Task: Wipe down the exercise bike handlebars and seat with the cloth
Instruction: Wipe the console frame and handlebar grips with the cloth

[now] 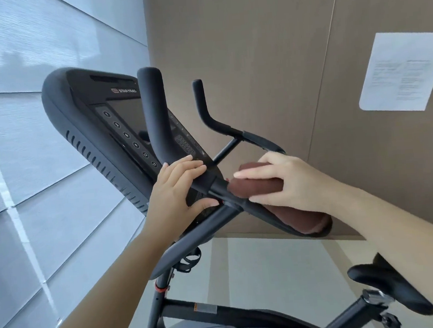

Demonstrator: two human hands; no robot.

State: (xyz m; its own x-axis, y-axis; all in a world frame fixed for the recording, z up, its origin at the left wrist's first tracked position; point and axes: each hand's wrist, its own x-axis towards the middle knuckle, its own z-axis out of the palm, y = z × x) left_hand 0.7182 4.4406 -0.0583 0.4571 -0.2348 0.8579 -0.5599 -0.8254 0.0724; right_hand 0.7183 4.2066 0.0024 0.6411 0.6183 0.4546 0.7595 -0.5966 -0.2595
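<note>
The brown, napped cloth (258, 187) looks soft and fuzzy. The black curved handlebar (155, 122) has a matt, rubbery skin. The black console's dark screen (127, 116) is glossy; the white sheet (402, 71), upper right, is paper.

Text on wall paper (403, 72) too blurred; seat (394, 288) partly cut off.

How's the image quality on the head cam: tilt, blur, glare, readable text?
Head view: horizon rolled hard and wide-angle bent, so the exercise bike leans; soft diffuse daylight from the window blinds, a bright streak across them, no hard shadows; console logo legible, wall notice text too blurred to read; left hand, right hand and brown cloth fairly sharp; seat soft at the frame edge.
</note>
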